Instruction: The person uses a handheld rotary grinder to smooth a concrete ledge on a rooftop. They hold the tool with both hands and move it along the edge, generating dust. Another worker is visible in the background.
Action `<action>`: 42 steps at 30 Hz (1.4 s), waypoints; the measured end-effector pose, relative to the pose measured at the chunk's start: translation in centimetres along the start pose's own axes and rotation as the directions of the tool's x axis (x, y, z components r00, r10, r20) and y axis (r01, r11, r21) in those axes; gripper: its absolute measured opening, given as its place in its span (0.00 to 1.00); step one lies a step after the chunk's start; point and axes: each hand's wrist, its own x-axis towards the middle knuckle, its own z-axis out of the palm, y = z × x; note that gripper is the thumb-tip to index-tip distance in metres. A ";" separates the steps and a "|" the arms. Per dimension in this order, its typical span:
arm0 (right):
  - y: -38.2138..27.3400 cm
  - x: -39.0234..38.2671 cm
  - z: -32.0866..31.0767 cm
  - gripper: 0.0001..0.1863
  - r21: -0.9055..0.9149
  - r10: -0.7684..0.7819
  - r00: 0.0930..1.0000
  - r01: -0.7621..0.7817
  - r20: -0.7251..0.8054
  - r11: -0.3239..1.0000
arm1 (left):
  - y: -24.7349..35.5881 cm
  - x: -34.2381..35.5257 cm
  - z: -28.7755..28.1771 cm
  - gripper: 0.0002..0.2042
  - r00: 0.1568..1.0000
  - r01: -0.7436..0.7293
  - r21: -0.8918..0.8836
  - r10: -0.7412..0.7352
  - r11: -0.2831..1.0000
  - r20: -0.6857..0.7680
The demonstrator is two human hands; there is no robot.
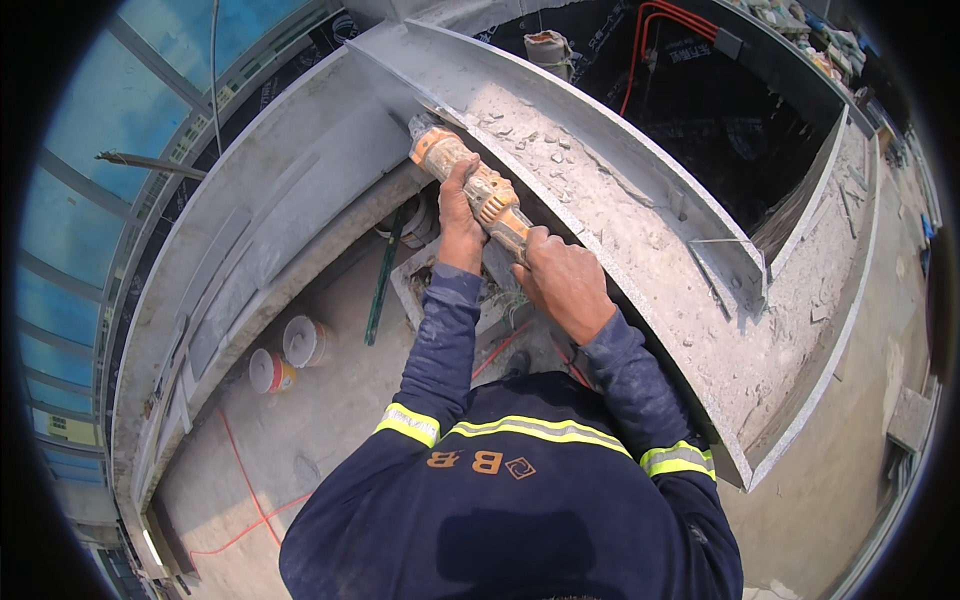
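A dust-covered orange angle grinder is held in both my hands. My left hand grips the middle of its body, thumb up along the side. My right hand is closed round the rear end, nearer to me. The grinder's head points away to the upper left, by the near edge of a grey stone slab in the corner. Whether the disc touches the stone cannot be made out. Right of the grinder runs a stone-edged trough with rubble and dust in it.
A long curved stone ledge bends along the left. Two buckets stand on the concrete floor, near a dark green bar and red lines. Beyond the trough lies a dark pit with red conduits. A sack sits at its far edge.
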 end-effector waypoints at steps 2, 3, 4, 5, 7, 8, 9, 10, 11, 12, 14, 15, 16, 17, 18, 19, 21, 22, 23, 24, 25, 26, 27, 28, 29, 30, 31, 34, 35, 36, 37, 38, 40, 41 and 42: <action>0.0 0.3 0.1 0.19 -0.003 0.001 1.000 -0.001 0.004 1.000 | 0.2 0.1 0.1 0.15 1.000 0.007 0.003 -0.007 1.000 -0.010; -0.1 0.6 0.1 0.19 -0.001 0.001 1.000 -0.001 0.009 1.000 | 0.2 0.3 0.0 0.16 1.000 0.005 0.015 -0.005 1.000 -0.004; -0.1 0.8 0.1 0.19 0.000 0.002 1.000 -0.002 0.014 1.000 | 0.3 0.5 -0.1 0.16 1.000 0.004 0.027 -0.004 1.000 0.002; -0.2 0.9 0.1 0.19 0.007 0.003 1.000 -0.003 0.018 1.000 | 0.3 0.8 -0.4 0.17 1.000 0.001 0.039 -0.001 0.999 0.007; -0.4 1.3 0.1 0.19 0.021 0.006 1.000 -0.007 0.027 1.000 | 0.6 1.6 -0.9 0.18 1.000 0.005 0.029 -0.006 1.000 0.006; -0.2 1.5 0.4 0.19 0.024 -0.002 1.000 0.001 0.004 1.000 | 0.7 1.8 -0.8 0.19 1.000 0.011 0.024 -0.011 1.000 0.009; 0.1 1.6 1.0 0.20 0.027 -0.009 1.000 0.010 -0.020 1.000 | 0.6 1.9 -0.7 0.20 1.000 0.005 0.036 -0.005 0.999 -0.004; 0.3 1.7 1.5 0.20 0.030 -0.017 0.999 0.019 -0.044 0.999 | 0.5 2.0 -0.6 0.20 1.000 -0.001 0.049 0.001 0.999 -0.016; 0.4 1.9 1.7 0.20 0.027 -0.018 0.999 0.019 -0.046 0.999 | 0.5 2.1 -0.7 0.21 0.999 -0.009 0.061 0.011 0.998 -0.031; 0.4 2.0 1.8 0.20 0.024 -0.018 0.999 0.020 -0.050 1.000 | 0.5 2.2 -0.7 0.21 1.000 -0.003 0.059 0.005 0.998 -0.026; 0.2 2.1 1.6 0.20 0.013 -0.012 0.999 0.013 -0.032 1.000 | 0.7 2.4 -0.9 0.21 1.000 0.007 0.055 -0.006 0.998 -0.018; -0.1 2.1 1.2 0.19 0.004 -0.005 1.000 0.005 -0.011 1.000 | 0.7 2.5 -1.0 0.20 1.000 0.009 0.045 -0.009 0.999 -0.014; -0.3 2.1 0.9 0.18 -0.006 0.001 1.000 -0.001 0.009 1.000 | 0.7 2.6 -1.1 0.20 1.000 0.012 0.035 -0.011 0.999 -0.010; -0.3 2.0 0.8 0.18 -0.012 0.003 1.000 -0.003 0.007 1.000 | 0.7 2.4 -0.9 0.20 1.000 0.019 0.028 -0.018 0.999 -0.008; -0.2 1.9 0.8 0.18 -0.019 0.005 1.000 -0.005 0.006 1.000 | 0.6 2.2 -0.7 0.19 1.000 0.016 0.015 -0.016 1.000 -0.009; -0.2 1.8 0.7 0.18 -0.025 0.007 1.000 -0.007 0.004 1.000 | 0.4 2.0 -0.4 0.19 1.000 0.013 0.002 -0.013 1.000 -0.009; 0.0 1.1 0.7 0.20 -0.010 -0.006 1.000 0.006 -0.017 1.000 | 0.3 1.2 -0.1 0.18 1.000 0.006 -0.007 -0.006 1.000 -0.006; 0.1 0.8 0.6 0.20 -0.003 -0.013 1.000 0.013 -0.028 1.000 | 0.3 0.9 0.1 0.17 1.000 0.001 -0.004 -0.001 1.000 0.003; 0.2 0.4 0.6 0.20 0.007 -0.011 0.999 0.011 -0.033 1.000 | 0.2 0.5 0.2 0.17 1.000 -0.001 -0.001 0.001 1.000 0.008; 0.2 0.1 0.4 0.20 0.017 -0.009 0.999 0.010 -0.039 1.000 | 0.1 0.1 0.3 0.16 1.000 -0.013 0.007 0.013 1.000 -0.004; 0.2 -0.2 0.3 0.20 0.027 -0.007 0.999 0.008 -0.045 1.000 | 0.0 -0.2 0.5 0.16 1.000 -0.024 0.016 0.024 1.000 -0.016; 0.1 -0.4 0.0 0.20 0.020 -0.004 0.999 0.005 -0.042 1.000 | 0.0 -0.4 0.7 0.16 0.999 -0.034 0.028 0.035 0.999 -0.024; 0.1 -0.6 -0.2 0.20 0.013 0.000 0.999 0.001 -0.040 1.000 | -0.1 -0.5 0.6 0.16 1.000 -0.028 0.023 0.028 0.999 -0.012; 0.1 -0.8 -0.3 0.20 0.005 0.004 0.999 -0.004 -0.038 1.000 | -0.3 -0.7 0.7 0.16 0.999 -0.030 0.021 0.031 0.999 -0.019; 0.2 -0.8 -0.2 0.19 0.002 0.005 0.999 -0.005 -0.044 1.000 | -0.3 -0.8 0.8 0.17 0.999 -0.036 0.020 0.036 0.999 -0.023; 0.2 -1.0 -0.2 0.20 0.014 0.011 0.999 -0.011 -0.040 1.000 | -0.3 -0.9 0.9 0.17 0.999 -0.041 0.018 0.042 0.999 -0.028; 0.1 -1.2 -0.2 0.20 0.026 0.018 0.999 -0.017 -0.036 1.000 | -0.3 -1.1 0.8 0.17 0.999 -0.036 0.028 0.037 0.999 -0.033; 0.0 -1.5 -0.4 0.21 0.048 0.019 0.999 -0.017 -0.037 0.999 | -0.4 -1.4 0.8 0.17 0.999 -0.030 0.003 0.030 1.000 -0.031; 0.1 -1.5 -0.5 0.21 0.052 0.019 0.999 -0.017 -0.041 0.999 | -0.4 -1.4 0.9 0.17 0.999 -0.026 0.007 0.026 1.000 -0.031; 0.1 -1.6 -0.5 0.21 0.057 0.021 0.999 -0.018 -0.041 0.998 | -0.4 -1.6 1.1 0.17 0.999 -0.022 0.011 0.023 1.000 -0.031; 0.2 -1.6 -0.4 0.21 0.062 0.023 0.999 -0.020 -0.041 0.998 | -0.4 -1.6 1.1 0.17 0.999 -0.019 0.015 0.019 1.000 -0.031; 0.2 -1.5 -0.4 0.20 0.067 0.022 0.999 -0.019 -0.044 0.998 | -0.4 -1.6 1.1 0.16 0.999 -0.020 0.013 0.021 1.000 -0.032; 0.2 -1.4 -0.3 0.20 0.067 0.024 0.999 -0.021 -0.038 0.998 | -0.4 -1.4 1.0 0.16 0.999 -0.023 0.010 0.024 1.000 -0.034; 0.3 -1.2 -0.3 0.20 0.066 0.026 0.999 -0.024 -0.037 0.998 | -0.3 -1.2 1.0 0.16 0.999 -0.023 0.017 0.023 1.000 -0.036; 0.3 -1.0 -0.1 0.20 0.070 0.017 0.999 -0.014 -0.041 0.997 | -0.3 -1.0 0.9 0.16 0.999 -0.022 0.023 0.023 0.999 -0.037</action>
